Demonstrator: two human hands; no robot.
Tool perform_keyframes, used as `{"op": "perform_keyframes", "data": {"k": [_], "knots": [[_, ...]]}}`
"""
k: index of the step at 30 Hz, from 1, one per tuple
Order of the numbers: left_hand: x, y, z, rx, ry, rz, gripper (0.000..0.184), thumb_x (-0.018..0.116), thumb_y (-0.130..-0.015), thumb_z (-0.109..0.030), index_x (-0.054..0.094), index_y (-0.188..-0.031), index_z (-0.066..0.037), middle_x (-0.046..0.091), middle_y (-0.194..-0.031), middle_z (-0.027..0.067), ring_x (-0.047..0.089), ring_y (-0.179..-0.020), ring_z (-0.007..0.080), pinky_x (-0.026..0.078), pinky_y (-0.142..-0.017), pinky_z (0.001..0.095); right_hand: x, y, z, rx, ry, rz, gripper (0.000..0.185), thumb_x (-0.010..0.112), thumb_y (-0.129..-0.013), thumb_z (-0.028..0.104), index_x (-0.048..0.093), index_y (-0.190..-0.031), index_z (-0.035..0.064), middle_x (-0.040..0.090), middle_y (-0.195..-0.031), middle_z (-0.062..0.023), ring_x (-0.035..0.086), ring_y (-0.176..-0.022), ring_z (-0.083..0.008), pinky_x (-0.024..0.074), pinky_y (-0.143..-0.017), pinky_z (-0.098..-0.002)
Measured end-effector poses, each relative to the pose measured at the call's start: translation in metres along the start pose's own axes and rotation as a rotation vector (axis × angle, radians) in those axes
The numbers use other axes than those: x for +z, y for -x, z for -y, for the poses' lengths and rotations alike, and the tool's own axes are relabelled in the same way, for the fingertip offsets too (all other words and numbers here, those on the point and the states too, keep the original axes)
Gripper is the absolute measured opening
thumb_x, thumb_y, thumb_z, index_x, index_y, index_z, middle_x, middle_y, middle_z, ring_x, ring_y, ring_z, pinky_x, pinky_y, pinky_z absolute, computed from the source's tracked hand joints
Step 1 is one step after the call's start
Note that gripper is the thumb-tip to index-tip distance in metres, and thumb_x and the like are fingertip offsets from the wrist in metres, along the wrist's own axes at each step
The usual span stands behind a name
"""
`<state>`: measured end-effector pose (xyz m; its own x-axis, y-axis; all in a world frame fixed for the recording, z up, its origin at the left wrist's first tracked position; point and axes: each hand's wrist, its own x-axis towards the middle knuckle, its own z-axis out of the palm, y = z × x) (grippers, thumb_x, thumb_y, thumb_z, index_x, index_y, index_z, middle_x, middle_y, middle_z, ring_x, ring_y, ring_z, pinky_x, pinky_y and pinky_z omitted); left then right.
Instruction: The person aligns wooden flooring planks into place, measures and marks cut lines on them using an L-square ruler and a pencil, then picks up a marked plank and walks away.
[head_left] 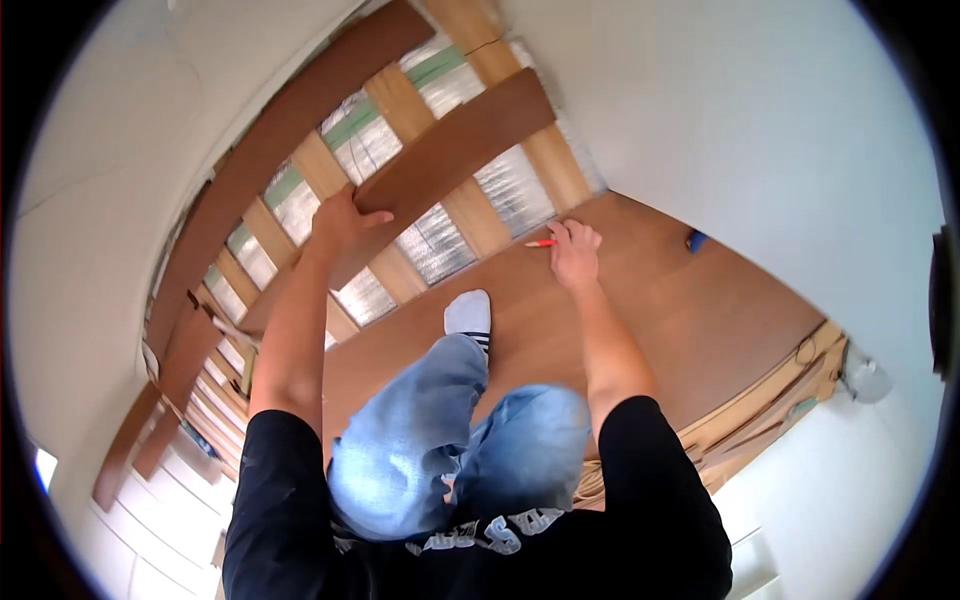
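Observation:
My left hand [343, 222] is at the near edge of a long brown plank [460, 140], its thumb stretched along the surface and its fingers partly hidden around the edge. The plank lies at a slant across several pale wooden battens [474, 218]. My right hand [576, 254] is over the brown boarded surface [660, 290], close to the border with the battens. Between its closed fingers is a slim red pencil [541, 243] with a light tip, pointing left. My socked foot [468, 312] stands on the boarded surface between both hands.
Silver foil [435, 245] shows between the battens. Another brown plank [270, 120] runs along the left wall [90, 150]. A small blue object [696, 241] lies by the right wall [740, 110]. Wood strips and cords [770, 400] line the boarding's right end.

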<state>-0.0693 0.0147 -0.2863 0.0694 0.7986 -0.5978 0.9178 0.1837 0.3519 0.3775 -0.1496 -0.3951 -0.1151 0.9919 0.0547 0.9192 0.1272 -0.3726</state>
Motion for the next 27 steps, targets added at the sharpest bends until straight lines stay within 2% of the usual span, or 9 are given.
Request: {"op": "perform_keyframes", "data": {"k": [4, 7, 10, 12, 17, 20, 23, 24, 27], "knots": [[-0.038, 0.065, -0.042, -0.03, -0.052, -0.072, 0.076, 0.091, -0.081, -0.057, 0.068, -0.127, -0.001, 0.079, -0.115, 0.0247, 0.074, -0.113, 0.0429, 0.058, -0.096, 0.0507, -0.079, -0.001, 0.044, 0.166, -0.154, 0.157, 0.038, 0.074, -0.098, 0.017, 0.071, -0.136, 0.0165, 0.061, -0.122, -0.01, 0.061, -0.111, -0.0356, 0.0481, -0.098, -0.0502], [-0.083, 0.138, -0.072, 0.026, 0.06, -0.074, 0.076, 0.093, -0.081, -0.054, 0.067, -0.13, -0.002, 0.079, -0.12, 0.0254, 0.075, -0.116, 0.0427, 0.058, -0.098, 0.0503, -0.165, 0.063, 0.115, 0.564, -0.373, 0.07, 0.034, 0.07, -0.103, 0.019, 0.07, -0.136, 0.0127, 0.06, -0.123, -0.0161, 0.065, -0.109, -0.04, 0.0547, -0.09, -0.0536], [-0.136, 0.225, -0.089, 0.065, 0.06, -0.085, 0.089, 0.095, -0.078, -0.059, 0.066, -0.136, 0.002, 0.077, -0.123, 0.0279, 0.073, -0.119, 0.0466, 0.059, -0.099, 0.0517, -0.222, 0.211, 0.184, 0.671, -0.501, -0.085, 0.031, 0.064, -0.108, 0.026, 0.071, -0.135, 0.0141, 0.062, -0.125, -0.0197, 0.067, -0.11, -0.0419, 0.0573, -0.095, -0.0545], [-0.146, 0.258, -0.037, 0.232, -0.151, -0.203, 0.123, 0.093, -0.069, -0.074, 0.057, -0.144, 0.017, 0.073, -0.123, 0.0389, 0.07, -0.122, 0.052, 0.059, -0.103, 0.0512, -0.301, 0.313, 0.249, 0.889, -0.426, 0.129, 0.032, 0.063, -0.109, 0.029, 0.072, -0.136, 0.0145, 0.064, -0.123, -0.0211, 0.067, -0.11, -0.043, 0.0579, -0.097, -0.0538], [-0.212, 0.412, -0.048, 0.601, -0.131, -0.281, 0.097, 0.098, -0.069, -0.067, 0.069, -0.128, 0.005, 0.078, -0.106, 0.0312, 0.076, -0.102, 0.0525, 0.063, -0.084, 0.0555, -0.367, 0.616, 0.396, 1.39, -0.488, 0.171, 0.027, 0.061, -0.109, 0.032, 0.072, -0.111, 0.0075, 0.069, -0.116, -0.0229, 0.069, -0.102, -0.0405, 0.0569, -0.09, -0.0541], [-0.257, 0.505, -0.054, 0.607, -0.162, -0.1, 0.1, 0.1, -0.066, -0.063, 0.068, -0.134, 0.002, 0.078, -0.117, 0.0261, 0.074, -0.108, 0.0498, 0.062, -0.093, 0.0544, -0.48, 0.667, 0.493, 1.566, -0.407, -0.052, 0.034, 0.061, -0.108, 0.037, 0.072, -0.097, 0.006, 0.073, -0.085, -0.0218, 0.07, -0.077, -0.0405, 0.0557, -0.07, -0.0549], [-0.265, 0.554, -0.057, 0.916, -0.056, 0.025, 0.099, 0.102, -0.068, -0.059, 0.068, -0.137, 0.003, 0.077, -0.123, 0.0247, 0.074, -0.113, 0.0449, 0.06, -0.099, 0.0519, -0.553, 0.707, 0.58, 1.74, -0.358, -0.033, 0.047, 0.054, -0.11, 0.046, 0.072, -0.096, 0.0049, 0.075, -0.091, -0.0235, 0.073, -0.085, -0.0457, 0.0556, -0.075, -0.0572], [-0.275, 0.572, -0.083, 0.773, -0.134, 0.149, 0.099, 0.1, -0.07, -0.061, 0.068, -0.137, 0.004, 0.077, -0.123, 0.0245, 0.075, -0.114, 0.0428, 0.06, -0.1, 0.0513, -0.564, 0.707, 0.61, 1.875, -0.396, -0.052, 0.051, 0.052, -0.11, 0.048, 0.072, -0.095, 0.0035, 0.077, -0.091, -0.0235, 0.075, -0.087, -0.046, 0.056, -0.075, -0.0575], [-0.264, 0.592, -0.092, 0.824, -0.181, 0.343, 0.1, 0.101, -0.069, -0.062, 0.068, -0.137, 0.005, 0.078, -0.123, 0.0252, 0.075, -0.113, 0.042, 0.061, -0.099, 0.0503, -0.591, 0.71, 0.729, 2.167, -0.592, -0.405, 0.056, 0.052, -0.109, 0.048, 0.074, -0.093, -0.0006, 0.075, -0.087, -0.0266, 0.074, -0.079, -0.043, 0.0534, -0.071, -0.0569]]}}
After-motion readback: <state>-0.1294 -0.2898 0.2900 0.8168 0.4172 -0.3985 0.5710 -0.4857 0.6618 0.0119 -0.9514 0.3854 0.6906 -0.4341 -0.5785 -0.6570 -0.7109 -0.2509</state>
